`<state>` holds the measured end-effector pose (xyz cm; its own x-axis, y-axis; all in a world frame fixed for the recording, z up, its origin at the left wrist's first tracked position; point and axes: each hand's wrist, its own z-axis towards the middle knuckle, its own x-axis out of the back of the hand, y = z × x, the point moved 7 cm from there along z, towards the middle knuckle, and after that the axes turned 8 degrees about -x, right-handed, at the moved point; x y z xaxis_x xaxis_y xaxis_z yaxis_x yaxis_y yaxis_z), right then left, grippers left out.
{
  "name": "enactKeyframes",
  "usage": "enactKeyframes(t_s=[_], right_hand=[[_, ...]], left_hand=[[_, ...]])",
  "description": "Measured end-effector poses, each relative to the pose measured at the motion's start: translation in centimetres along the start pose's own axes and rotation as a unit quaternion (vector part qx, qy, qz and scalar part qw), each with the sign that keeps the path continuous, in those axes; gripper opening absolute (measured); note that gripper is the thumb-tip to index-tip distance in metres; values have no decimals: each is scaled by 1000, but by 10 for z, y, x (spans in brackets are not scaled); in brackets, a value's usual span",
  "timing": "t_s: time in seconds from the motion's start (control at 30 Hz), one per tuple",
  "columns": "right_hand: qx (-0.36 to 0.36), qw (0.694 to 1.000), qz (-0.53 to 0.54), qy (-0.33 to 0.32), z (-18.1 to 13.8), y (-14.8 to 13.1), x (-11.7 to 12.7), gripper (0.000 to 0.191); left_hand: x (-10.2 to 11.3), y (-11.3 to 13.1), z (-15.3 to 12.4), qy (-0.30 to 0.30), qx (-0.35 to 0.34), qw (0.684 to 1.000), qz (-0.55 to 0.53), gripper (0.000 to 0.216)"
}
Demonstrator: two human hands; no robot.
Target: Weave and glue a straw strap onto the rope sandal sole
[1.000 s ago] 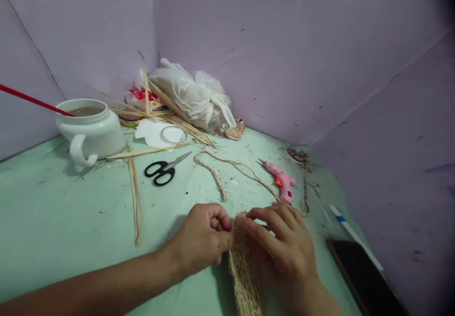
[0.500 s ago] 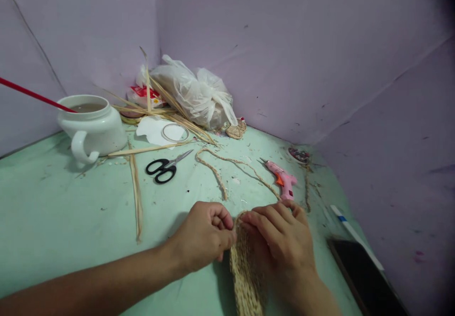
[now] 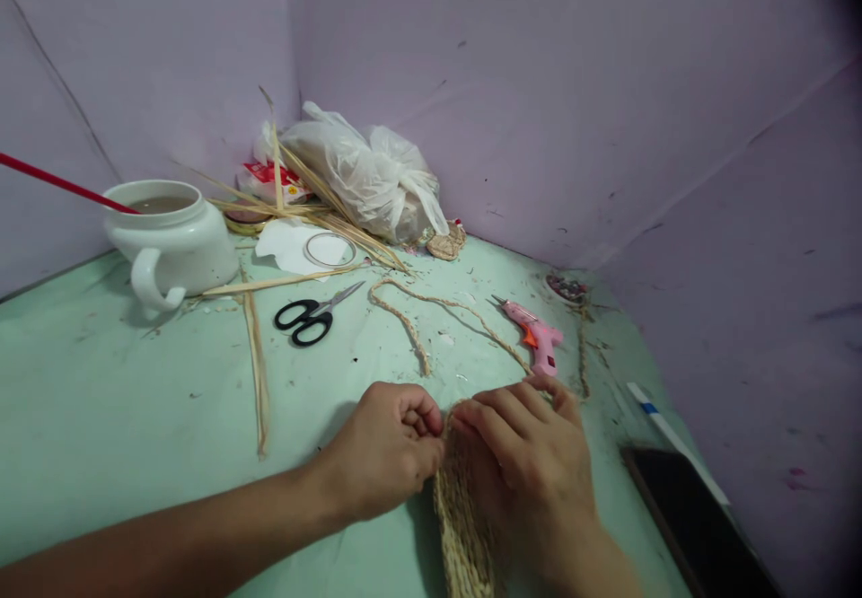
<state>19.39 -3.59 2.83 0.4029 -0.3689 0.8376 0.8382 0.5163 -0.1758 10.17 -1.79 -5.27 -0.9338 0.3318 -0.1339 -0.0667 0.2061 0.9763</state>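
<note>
A woven straw piece, made of coiled braid, lies on the green table near its front edge. My left hand is curled into a fist-like pinch against the piece's left rim. My right hand lies over its right side with the fingers bent down on the top edge. A loose tail of braided straw cord runs from the piece back across the table.
Black scissors and a pink glue gun lie behind my hands. A white mug with a red stick stands back left, beside straw strips and a plastic bag. A dark phone and pen lie right.
Both hands stay on the woven piece; my right hand's fingers have drawn slightly closer to the left hand. Nothing else on the table has moved.
</note>
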Motion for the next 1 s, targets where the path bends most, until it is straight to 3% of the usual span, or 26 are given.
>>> enactKeyframes(t_s=[0.13, 0.23, 0.33, 0.4, 0.47, 0.53, 0.6, 0.8, 1.0], right_hand=[[4, 998, 39, -41, -2, 3, 3, 15], [-16, 996, 84, -37, -8, 12, 8, 36], [-162, 969, 179, 49, -16, 45, 16, 39], [-305, 906, 288, 59, -25, 70, 6, 34], [-414, 807, 421, 2, -34, 81, -17, 35], [-473, 704, 525, -72, -39, 74, -40, 43], [-489, 652, 565, -129, -40, 62, -55, 52], [-474, 617, 610, -148, -38, 48, -67, 45], [-446, 609, 640, -146, -35, 46, -65, 40]], left_hand=[[0, -2, 0, -1, 20, 1000, 0, 9], [1, -2, 0, 4, 45, 999, 9, 9], [7, 0, 2, 19, 75, 997, 25, 9], [15, 2, 3, 37, 86, 995, 31, 8], [23, 4, 7, 51, 80, 995, 29, 6], [30, 5, 11, 59, 65, 996, 22, 7], [33, 4, 14, 55, 55, 997, 23, 10], [35, 1, 16, 24, 49, 994, 94, 19], [33, 4, 18, 10, 16, 1000, -2, 28]])
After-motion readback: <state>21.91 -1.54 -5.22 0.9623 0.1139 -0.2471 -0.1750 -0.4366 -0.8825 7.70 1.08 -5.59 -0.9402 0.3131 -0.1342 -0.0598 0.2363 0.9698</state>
